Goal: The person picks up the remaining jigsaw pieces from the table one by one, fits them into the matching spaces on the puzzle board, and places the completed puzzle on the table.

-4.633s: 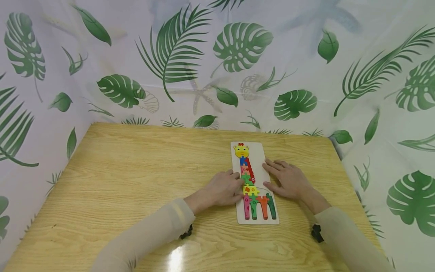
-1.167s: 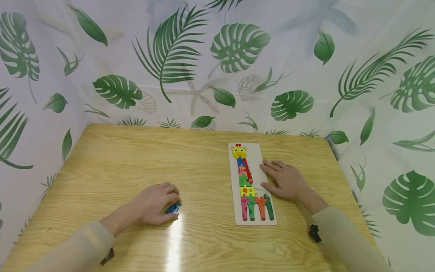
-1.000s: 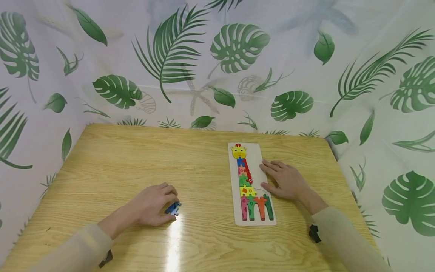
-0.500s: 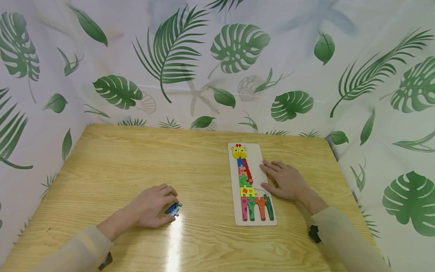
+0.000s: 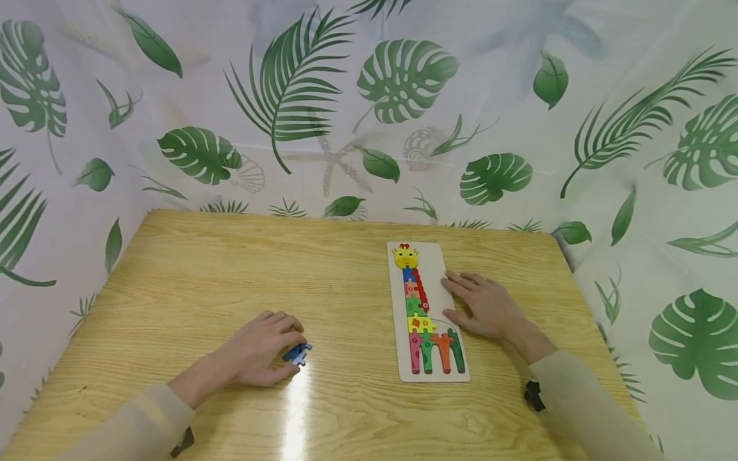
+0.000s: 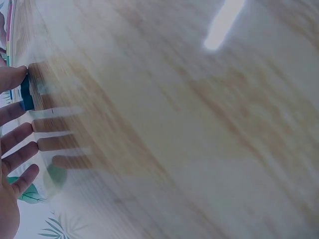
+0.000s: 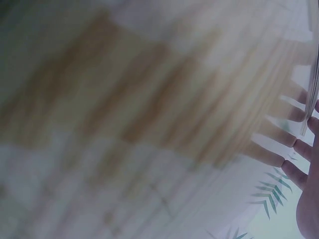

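Left of the middle of the table, my left hand (image 5: 259, 349) pinches a blue jigsaw puzzle piece (image 5: 297, 354) between thumb and index finger, low over the surface. The left wrist view shows this blue piece (image 6: 26, 92) edge-on, with the other fingers spread apart. To the right lies a pale giraffe puzzle board (image 5: 434, 272), filled with a yellow head, coloured neck pieces, a red mane strip and several legs. A bare patch shows at the body, above the orange and dark green legs. My right hand (image 5: 487, 306) rests with extended fingers against the board's right edge.
The wood-grain table (image 5: 230, 269) carries a bright light reflection near the front. A leaf-print curtain (image 5: 323, 115) rises behind it and along both sides. Dark wrist devices (image 5: 533, 396) sit under the sleeves.
My left hand has moved from the board's left edge out to the left, where it picked up the blue puzzle piece. Over the last second the piece has shifted slightly. The right hand stays put.
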A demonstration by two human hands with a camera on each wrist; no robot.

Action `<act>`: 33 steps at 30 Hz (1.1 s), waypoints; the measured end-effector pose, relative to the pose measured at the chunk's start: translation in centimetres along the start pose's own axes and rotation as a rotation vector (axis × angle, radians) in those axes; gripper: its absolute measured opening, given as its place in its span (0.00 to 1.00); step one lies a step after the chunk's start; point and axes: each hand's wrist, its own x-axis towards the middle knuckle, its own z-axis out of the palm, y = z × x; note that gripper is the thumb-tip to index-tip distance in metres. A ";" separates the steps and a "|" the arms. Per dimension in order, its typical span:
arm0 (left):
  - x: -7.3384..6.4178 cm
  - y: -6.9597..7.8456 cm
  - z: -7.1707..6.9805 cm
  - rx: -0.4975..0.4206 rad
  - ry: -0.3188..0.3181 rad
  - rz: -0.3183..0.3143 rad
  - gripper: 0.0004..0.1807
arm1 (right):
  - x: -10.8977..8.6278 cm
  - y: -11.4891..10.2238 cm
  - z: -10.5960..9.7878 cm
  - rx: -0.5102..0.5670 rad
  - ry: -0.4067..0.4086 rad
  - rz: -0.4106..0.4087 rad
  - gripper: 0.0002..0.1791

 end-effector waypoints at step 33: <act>-0.1 0.3 0.5 -0.015 0.078 0.016 0.21 | 0.0 0.0 -0.1 -0.010 0.006 -0.003 0.43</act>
